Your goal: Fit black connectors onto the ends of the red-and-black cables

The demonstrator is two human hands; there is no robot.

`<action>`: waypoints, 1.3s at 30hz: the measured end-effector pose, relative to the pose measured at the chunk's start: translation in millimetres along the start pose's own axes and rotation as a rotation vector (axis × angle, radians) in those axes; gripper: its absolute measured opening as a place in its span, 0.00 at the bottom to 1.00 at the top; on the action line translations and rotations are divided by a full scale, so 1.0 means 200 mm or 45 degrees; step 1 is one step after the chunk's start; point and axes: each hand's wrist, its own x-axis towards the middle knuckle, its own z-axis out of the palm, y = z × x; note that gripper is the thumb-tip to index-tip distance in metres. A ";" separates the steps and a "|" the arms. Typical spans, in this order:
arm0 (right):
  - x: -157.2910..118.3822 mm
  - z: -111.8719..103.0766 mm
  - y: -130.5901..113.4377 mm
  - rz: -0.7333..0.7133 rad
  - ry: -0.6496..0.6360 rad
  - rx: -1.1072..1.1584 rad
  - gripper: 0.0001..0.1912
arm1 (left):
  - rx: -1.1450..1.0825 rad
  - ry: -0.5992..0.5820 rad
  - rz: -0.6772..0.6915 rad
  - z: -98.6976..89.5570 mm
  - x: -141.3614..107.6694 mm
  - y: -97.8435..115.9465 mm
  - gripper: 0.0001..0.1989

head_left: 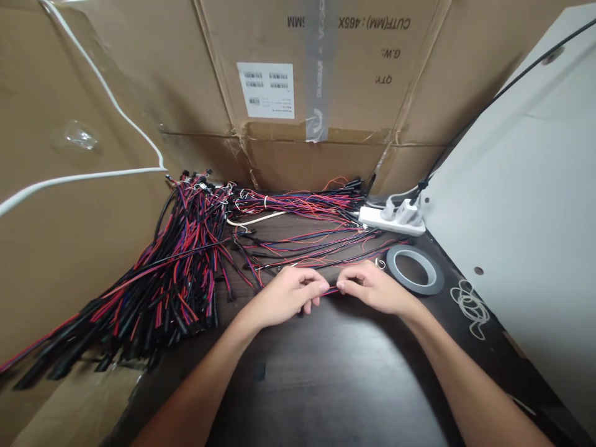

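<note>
Just above the dark table [316,372], my left hand [295,292] and my right hand [370,287] face each other a short gap apart. Both are closed in a pinch on a thin red and dark wire [332,290] that shows in the gap between them. Most of the wire is hidden by my fingers. Beyond my hands lie several loose red and black wire harnesses [307,245] with dark ends. Close to my right hand is a wide roll of grey tape [416,269], lying flat.
A large heap of black, red and purple wire harnesses [177,267] fills the left side. A tied wire bundle [298,203] runs along the cardboard [186,74] at the back. A white power strip [391,220] stands back right. Coiled pale string [470,307] lies by the white panel [535,186].
</note>
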 end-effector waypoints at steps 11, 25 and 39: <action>0.01 0.02 0.00 0.052 -0.073 0.173 0.15 | -0.243 0.011 -0.132 0.01 0.02 -0.05 0.10; -0.02 -0.01 0.00 0.225 -0.072 0.906 0.15 | -0.464 0.024 -0.105 -0.02 0.00 -0.01 0.08; -0.03 0.01 0.02 0.221 -0.180 1.377 0.13 | -0.536 0.117 -0.078 -0.02 0.01 -0.04 0.04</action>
